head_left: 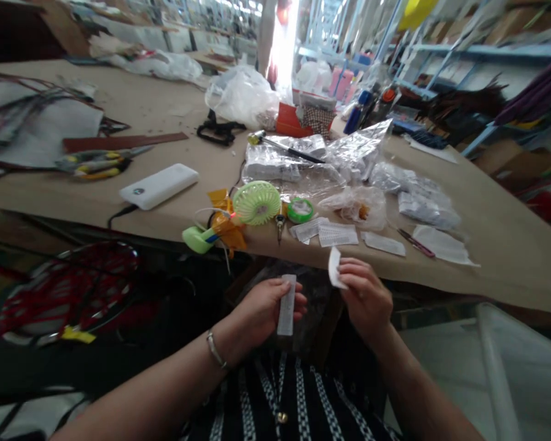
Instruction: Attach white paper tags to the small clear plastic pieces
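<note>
My left hand is closed on a narrow whitish strip, its thumb pressed on the upper end. To the right, my right hand pinches a small white slip that bends slightly. Both hands are in front of the table edge, apart from each other. On the table just beyond them lie printed white strips and another white strip. The print on the held pieces is too blurred to read.
Along the near edge of the table stand a green fan, a green tape roll and small scissors or snips. Further back are a white power bank, pliers, a hammer and silvery plastic packets.
</note>
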Motion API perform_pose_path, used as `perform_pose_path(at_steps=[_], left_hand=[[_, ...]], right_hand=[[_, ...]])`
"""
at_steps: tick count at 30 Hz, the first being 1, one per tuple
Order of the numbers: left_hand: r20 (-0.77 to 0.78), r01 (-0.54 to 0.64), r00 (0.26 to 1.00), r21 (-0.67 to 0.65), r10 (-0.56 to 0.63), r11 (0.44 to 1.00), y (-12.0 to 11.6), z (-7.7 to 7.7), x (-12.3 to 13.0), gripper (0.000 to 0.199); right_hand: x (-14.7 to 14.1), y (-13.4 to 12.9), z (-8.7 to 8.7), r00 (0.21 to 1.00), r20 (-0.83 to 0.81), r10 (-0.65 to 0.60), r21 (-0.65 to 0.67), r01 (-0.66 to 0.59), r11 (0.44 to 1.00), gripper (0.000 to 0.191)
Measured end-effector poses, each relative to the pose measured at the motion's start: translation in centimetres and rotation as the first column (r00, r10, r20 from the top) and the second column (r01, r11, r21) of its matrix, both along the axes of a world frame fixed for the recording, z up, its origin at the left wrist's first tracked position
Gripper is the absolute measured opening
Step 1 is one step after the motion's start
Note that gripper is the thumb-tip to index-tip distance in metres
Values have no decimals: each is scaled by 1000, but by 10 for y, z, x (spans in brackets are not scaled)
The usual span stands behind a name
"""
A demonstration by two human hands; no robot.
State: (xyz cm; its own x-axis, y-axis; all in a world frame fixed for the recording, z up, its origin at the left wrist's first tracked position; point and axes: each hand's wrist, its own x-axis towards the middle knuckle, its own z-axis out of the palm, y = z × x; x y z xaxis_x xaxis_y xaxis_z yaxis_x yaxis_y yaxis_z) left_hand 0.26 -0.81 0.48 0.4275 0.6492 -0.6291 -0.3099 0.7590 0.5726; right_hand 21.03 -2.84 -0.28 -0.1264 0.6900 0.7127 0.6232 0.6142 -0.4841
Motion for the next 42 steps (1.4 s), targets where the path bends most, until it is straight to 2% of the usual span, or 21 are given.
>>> perform_pose_path(at_steps=[2, 3, 5, 10, 16, 22, 26, 30, 33, 35, 37, 38, 40, 42], left_hand=[[94, -44, 995, 43, 40, 998, 0, 0, 0, 5], [131, -57, 990, 61, 49, 997, 0, 0, 0, 2], [187, -83, 980, 71, 68, 994, 0, -2, -2, 6], [259, -134, 958, 28, 123, 991, 0, -8, -7, 1], [243, -171, 958, 50, 155, 984, -1, -11, -6, 4], [193, -171, 968, 38, 160, 985, -3, -7, -7, 5], [216, -185, 961, 45, 171, 982, -4, -4, -8, 7], [208, -127, 972, 75, 109, 989, -8, -3, -10, 9], [146, -90, 986, 80, 78, 993, -9, -2, -13, 7], [114, -47, 993, 75, 38, 996, -9, -1, -15, 10], [103, 35, 994, 78, -43, 996, -10, 0, -16, 14], [102, 76, 991, 81, -84, 994, -12, 0, -16, 15], [103, 131, 985, 93, -140, 987, -14, -1, -17, 15], [101, 158, 981, 102, -168, 982, -17, -2, -16, 16]], right_hand=[[-33, -7, 1, 966, 125, 227, -18, -226, 974, 19], [-45, -9, 0, 940, 174, 293, -17, -294, 956, 17], [-61, -10, -6, 899, 264, 349, -20, -357, 934, 13], [-67, -7, -20, 851, 399, 341, -70, -343, 937, 13], [-65, -8, -18, 846, 416, 332, -104, -318, 942, 13], [-66, -10, -17, 868, 393, 303, -94, -290, 952, 11], [-67, -10, -18, 867, 388, 312, -118, -289, 950, 12], [-67, -13, -16, 873, 342, 347, -154, -312, 938, 16], [-66, -16, -14, 931, 151, 333, -186, -304, 934, 19], [-65, -15, -12, 972, -65, 224, -261, -234, 937, 19], [-64, -11, -12, 958, -277, 79, -423, -195, 885, 18], [-64, -8, -12, 931, -363, 26, -513, -224, 829, 18], [-66, -1, -12, 865, -501, -22, -648, -359, 671, 17], [-69, 3, -13, 797, -601, -56, -689, -481, 543, 15]])
